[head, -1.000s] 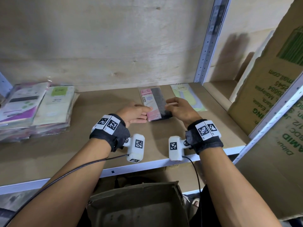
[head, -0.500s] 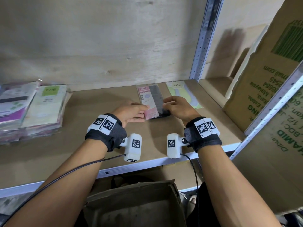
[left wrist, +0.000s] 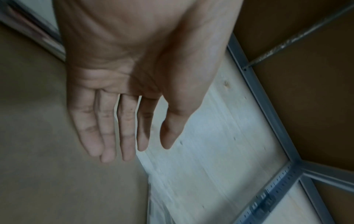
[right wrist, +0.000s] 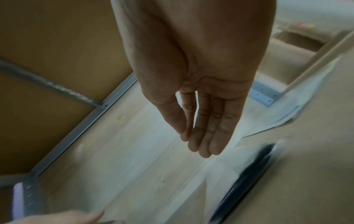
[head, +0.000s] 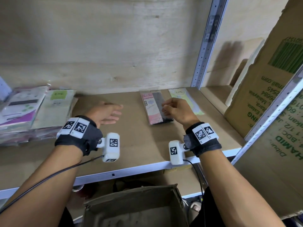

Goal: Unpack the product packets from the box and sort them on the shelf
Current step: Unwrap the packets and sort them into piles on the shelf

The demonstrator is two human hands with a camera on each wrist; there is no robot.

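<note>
A pink and black packet (head: pixel 151 108) lies flat on the brown shelf board (head: pixel 139 145), near the back. Its dark edge (right wrist: pixel 247 174) shows blurred in the right wrist view. My right hand (head: pixel 165 107) hovers over the packet's black right half with straight fingers (right wrist: pixel 203 136) and holds nothing. My left hand (head: pixel 117 110) is a hand's width left of the packet, palm down over bare board, fingers (left wrist: pixel 107 136) straight and empty. The opened cardboard box (head: pixel 136 205) sits below the shelf, in front of me.
A yellow-green packet (head: pixel 185 99) lies just right of the pink one. A stack of packets (head: pixel 32 110) fills the shelf's left end. A steel upright (head: pixel 205 51) stands at the back right. Large printed cardboard (head: pixel 270 99) leans on the right.
Both hands have let go of the pink and black packet. The left hand has swung away to the left and opened; the right hand has lifted and opened over it.
</note>
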